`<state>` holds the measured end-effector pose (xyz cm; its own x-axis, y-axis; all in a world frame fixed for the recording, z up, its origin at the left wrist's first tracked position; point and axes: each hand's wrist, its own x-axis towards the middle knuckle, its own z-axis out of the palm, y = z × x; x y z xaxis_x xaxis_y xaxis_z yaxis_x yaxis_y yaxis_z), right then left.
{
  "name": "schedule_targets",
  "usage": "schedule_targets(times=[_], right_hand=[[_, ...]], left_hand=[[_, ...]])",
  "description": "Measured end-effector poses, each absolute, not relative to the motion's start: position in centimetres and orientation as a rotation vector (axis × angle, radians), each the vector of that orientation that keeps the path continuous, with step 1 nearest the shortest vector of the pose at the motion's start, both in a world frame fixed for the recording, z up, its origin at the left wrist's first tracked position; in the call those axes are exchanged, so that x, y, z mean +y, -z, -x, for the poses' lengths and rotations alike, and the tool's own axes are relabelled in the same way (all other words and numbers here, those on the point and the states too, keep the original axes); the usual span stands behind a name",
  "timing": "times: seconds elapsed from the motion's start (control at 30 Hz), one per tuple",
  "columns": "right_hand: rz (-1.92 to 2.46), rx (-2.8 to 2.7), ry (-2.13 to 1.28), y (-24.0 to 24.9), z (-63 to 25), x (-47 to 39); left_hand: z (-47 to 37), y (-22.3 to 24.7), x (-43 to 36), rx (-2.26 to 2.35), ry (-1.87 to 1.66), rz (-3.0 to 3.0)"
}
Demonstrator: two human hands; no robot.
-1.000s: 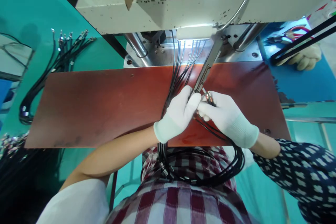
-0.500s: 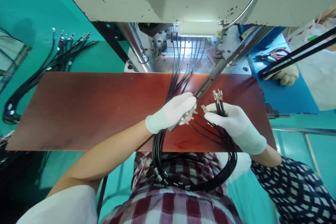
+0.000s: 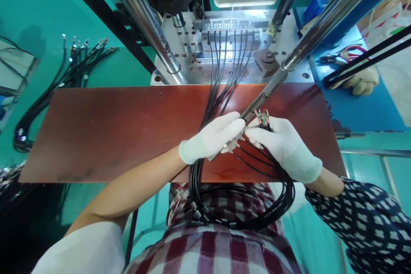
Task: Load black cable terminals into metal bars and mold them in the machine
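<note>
Red-brown board (image 3: 128, 132), steel press fixture (image 3: 224, 45) behind it, black cable bundle (image 3: 195, 180) looped across.
Bundle: ran from fixture over the near edge; a snag there could have tugged leads (image 3: 226, 51) loose. Slotted metal bar (image 3: 258, 101): lay in the left hand (image 3: 213, 137), fingers closed around it; a slackened grip could have tilted it and shed the lower terminals (image 3: 228, 149). Right hand (image 3: 284, 145): partly curled, held upright cable terminals (image 3: 263, 116), fingertips beside the bar; crowding could have crossed them.
</note>
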<state>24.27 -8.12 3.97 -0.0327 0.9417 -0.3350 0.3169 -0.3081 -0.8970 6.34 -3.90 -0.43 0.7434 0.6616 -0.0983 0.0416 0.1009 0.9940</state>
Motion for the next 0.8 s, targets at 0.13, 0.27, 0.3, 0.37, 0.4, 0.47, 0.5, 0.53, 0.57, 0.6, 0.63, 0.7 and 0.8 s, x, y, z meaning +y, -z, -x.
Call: schedule_targets(times=[0.13,0.27,0.3,0.37,0.4,0.47,0.5,0.53,0.57,0.6,0.63,0.7,0.8], right_hand=[[1.665,-1.387,-1.292,-3.5,-24.0,-8.2],[1.651,-1.327,-1.281,-3.2,-24.3,-8.8],[1.655,-1.282,-1.247,-3.2,-24.5,-8.9],[1.672,-1.210,-1.153,-3.1,-24.8,-9.1],[1.681,-1.187,-1.118,-3.1,-25.0,-9.1],[1.686,-1.154,-1.113,-3.0,-25.3,-9.0],[1.674,-1.146,-1.141,-2.9,-25.5,-8.9],[1.650,-1.141,-1.175,-2.9,-25.6,-8.9],[1.621,-1.141,-1.202,-2.9,-25.6,-8.8],[1.601,-1.147,-1.214,-2.9,-25.6,-8.8],[1.592,-1.158,-1.206,-3.0,-25.6,-8.7],[1.608,-1.179,-1.139,-3.3,-25.5,-8.6],[1.667,-1.263,-1.040,-3.9,-25.3,-8.4]], left_hand=[[-6.3,-0.3,-4.0,0.814,-0.608,-1.789],[-6.2,0.0,-3.6,0.725,-0.582,-1.626],[-6.2,0.2,-3.5,0.698,-0.579,-1.542],[-6.2,0.4,-3.4,0.679,-0.586,-1.402],[-6.2,0.5,-3.3,0.676,-0.590,-1.355],[-6.1,0.5,-3.3,0.672,-0.593,-1.317],[-6.0,0.5,-3.3,0.672,-0.598,-1.326],[-5.9,0.5,-3.3,0.667,-0.605,-1.343],[-5.9,0.4,-3.2,0.659,-0.609,-1.363],[-5.8,0.4,-3.2,0.651,-0.616,-1.382],[-5.8,0.4,-3.2,0.642,-0.631,-1.400],[-5.7,0.5,-3.1,0.627,-0.674,-1.435],[-5.8,0.7,-3.0,0.600,-0.739,-1.478]])
